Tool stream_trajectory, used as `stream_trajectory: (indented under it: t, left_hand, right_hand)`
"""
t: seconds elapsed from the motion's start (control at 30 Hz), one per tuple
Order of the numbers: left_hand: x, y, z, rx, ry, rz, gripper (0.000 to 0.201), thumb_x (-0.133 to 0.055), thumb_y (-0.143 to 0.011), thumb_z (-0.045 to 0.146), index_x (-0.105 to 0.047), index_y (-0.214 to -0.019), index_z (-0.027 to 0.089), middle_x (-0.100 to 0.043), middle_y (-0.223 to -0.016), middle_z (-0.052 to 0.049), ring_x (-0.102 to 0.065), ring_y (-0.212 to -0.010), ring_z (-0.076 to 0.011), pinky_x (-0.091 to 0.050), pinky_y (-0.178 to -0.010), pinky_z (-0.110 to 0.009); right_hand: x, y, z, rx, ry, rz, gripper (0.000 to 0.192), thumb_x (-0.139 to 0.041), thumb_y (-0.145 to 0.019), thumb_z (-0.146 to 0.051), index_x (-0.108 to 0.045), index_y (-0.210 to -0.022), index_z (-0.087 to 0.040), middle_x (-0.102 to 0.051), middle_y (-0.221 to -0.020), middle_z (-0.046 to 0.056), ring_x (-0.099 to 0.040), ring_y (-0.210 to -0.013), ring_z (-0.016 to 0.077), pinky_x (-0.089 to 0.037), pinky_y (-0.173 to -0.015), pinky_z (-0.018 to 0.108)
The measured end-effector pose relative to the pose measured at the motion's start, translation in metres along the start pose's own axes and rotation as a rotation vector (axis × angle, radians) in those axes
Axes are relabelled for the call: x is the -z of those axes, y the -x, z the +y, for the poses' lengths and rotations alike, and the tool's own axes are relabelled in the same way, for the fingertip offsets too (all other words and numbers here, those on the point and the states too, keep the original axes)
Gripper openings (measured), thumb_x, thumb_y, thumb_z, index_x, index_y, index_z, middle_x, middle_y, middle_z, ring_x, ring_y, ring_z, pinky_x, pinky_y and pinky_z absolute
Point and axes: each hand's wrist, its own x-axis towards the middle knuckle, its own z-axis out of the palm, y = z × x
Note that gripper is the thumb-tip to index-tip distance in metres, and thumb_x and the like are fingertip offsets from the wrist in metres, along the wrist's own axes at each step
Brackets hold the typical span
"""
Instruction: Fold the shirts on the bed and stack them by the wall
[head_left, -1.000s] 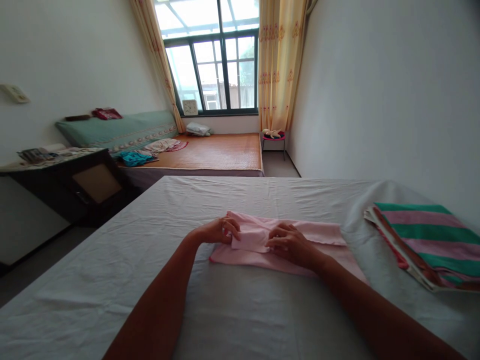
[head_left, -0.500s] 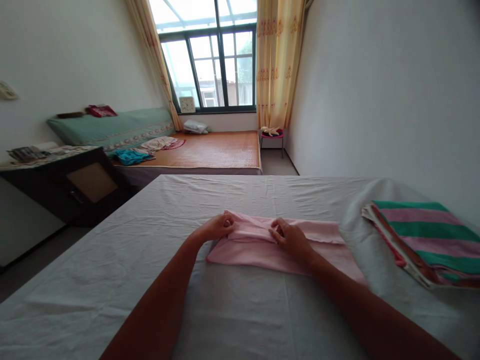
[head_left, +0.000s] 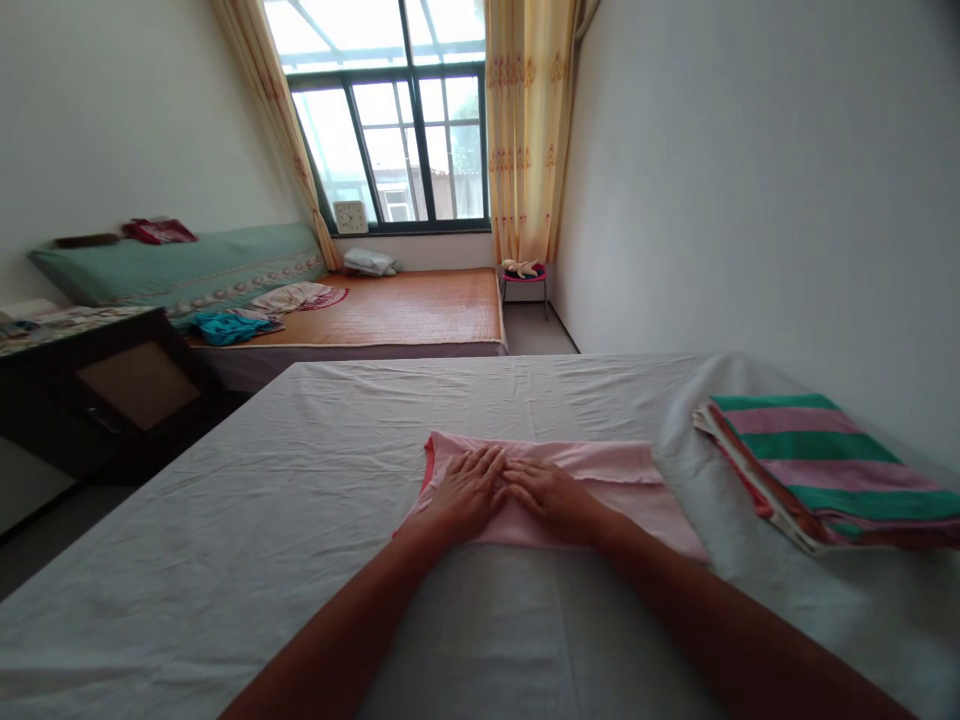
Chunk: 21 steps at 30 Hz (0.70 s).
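both hands flat on the pink cloth

both hands lie flat and open on a folded pink cloth (head_left: 600,480), with nothing gripped in them. the left hand (head_left: 466,492) rests palm down on the left part of the cloth, fingers stretched out and close together. the right hand (head_left: 547,494) rests palm down just beside it, and the fingertips of the two hands touch or nearly touch in the middle. both bare arms reach in from the bottom of the view.

the pink cloth sits in the middle of a bed with a white sheet (head_left: 262,520), straight in front of the person. it is folded into a long shape that runs from left to right, with a top layer folded over along the far edge. a thin red edge shows at its left end. the right end of the cloth sticks out past the right hand.

a striped towel (head_left: 817,460) in green and pink lies folded on the right side of the same bed, near the wall and well apart from the hands.

past the foot of the bed is another bed with an orange mat (head_left: 405,310). some clothes, one of them a blue cloth (head_left: 225,325), lie on its left side. a window (head_left: 390,140) with yellow curtains (head_left: 525,130) is at the far end of the room. a dark table (head_left: 97,390) stands on the left.
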Motion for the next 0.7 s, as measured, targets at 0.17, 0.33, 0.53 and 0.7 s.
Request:
stream_trajectory:
  t: [0.17, 0.33, 0.53, 0.7]
  left_hand:
    - [0.003, 0.002, -0.002, 0.006, -0.015, -0.020, 0.054, -0.030, -0.095, 0.048, -0.028, -0.146, 0.029, -0.029, -0.152, -0.007, -0.022, -0.140, -0.0267, -0.018, -0.111, -0.049]
    - [-0.001, 0.001, -0.003, 0.040, -0.011, -0.038, 0.052, -0.032, -0.094, 0.050, -0.029, -0.144, 0.036, -0.027, -0.153, -0.004, -0.020, -0.140, -0.0309, -0.016, -0.110, -0.055]
    - [0.001, 0.003, 0.000, 0.072, -0.019, -0.035, 0.053, -0.031, -0.093, 0.053, -0.033, -0.143, 0.036, -0.028, -0.153, -0.006, -0.018, -0.141, -0.0333, -0.012, -0.110, -0.058]
    - [0.001, 0.003, -0.003, 0.120, -0.014, -0.012, 0.056, -0.028, -0.091, 0.059, -0.037, -0.141, 0.036, -0.029, -0.152, -0.007, -0.019, -0.140, -0.0340, -0.012, -0.110, -0.057]
  right_hand:
    - [0.001, 0.004, 0.027, -0.250, 0.135, 0.143, 0.043, -0.032, -0.097, -0.035, -0.054, -0.129, -0.016, -0.053, -0.136, 0.012, -0.042, -0.129, 0.0224, -0.029, -0.109, 0.042]
    - [-0.009, 0.009, 0.037, -0.371, 0.246, -0.006, 0.057, -0.026, -0.096, -0.049, -0.042, -0.140, -0.017, -0.040, -0.146, 0.012, -0.032, -0.136, 0.0253, -0.021, -0.111, 0.047]
    - [0.002, 0.030, 0.044, -0.472, 0.245, -0.044, 0.069, -0.022, -0.093, -0.058, -0.036, -0.143, -0.012, -0.035, -0.148, 0.015, -0.029, -0.137, 0.0269, -0.020, -0.111, 0.048]
    - [0.020, 0.083, 0.065, -0.624, 0.341, 0.009, 0.066, -0.023, -0.094, -0.054, -0.036, -0.143, -0.013, -0.034, -0.149, 0.013, -0.027, -0.139, 0.0250, -0.017, -0.113, 0.045]
